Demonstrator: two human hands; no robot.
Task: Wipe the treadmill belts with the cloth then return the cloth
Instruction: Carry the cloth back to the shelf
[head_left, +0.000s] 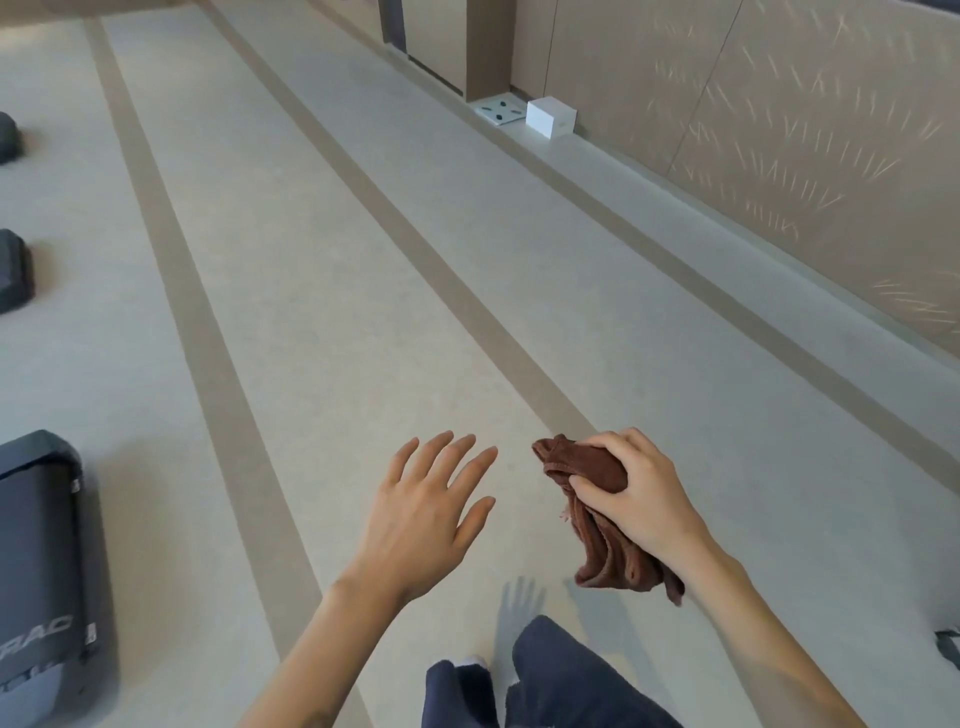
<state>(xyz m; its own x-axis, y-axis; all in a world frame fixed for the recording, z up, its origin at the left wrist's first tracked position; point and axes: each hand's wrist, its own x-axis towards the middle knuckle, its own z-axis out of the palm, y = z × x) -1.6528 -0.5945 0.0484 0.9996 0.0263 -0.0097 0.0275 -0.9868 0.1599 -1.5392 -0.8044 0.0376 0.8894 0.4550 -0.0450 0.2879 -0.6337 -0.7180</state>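
Pale floor (363, 260) with tan stripes running away up the view, patterned wall (779, 130) along the right. Dark treadmill (41, 571) low at far left, deck end only, long axis apparently running off toward the left edge; two more dark ends (13, 270) further up that same edge. Small white box (550, 118) by the wall, well apart from everything. Dark trouser legs (545, 686) at the bottom, so standing on open floor, not at a belt.

Now the hands. Left hand (426, 514) flat, fingers spread, empty, hovering over bare floor. Right hand (639, 499) clamped around a bunched brown cloth (602, 525), folds hanging below the palm.

Key relation: treadmill lies off to the left of both hands, well apart, left hand the nearer one, cloth on the far side. Belt itself hardly in view. Looks like walking, either toward a belt or back to stow the cloth; cannot tell which. If a belt is next, calls for a turn left and a reach across or down with the cloth.
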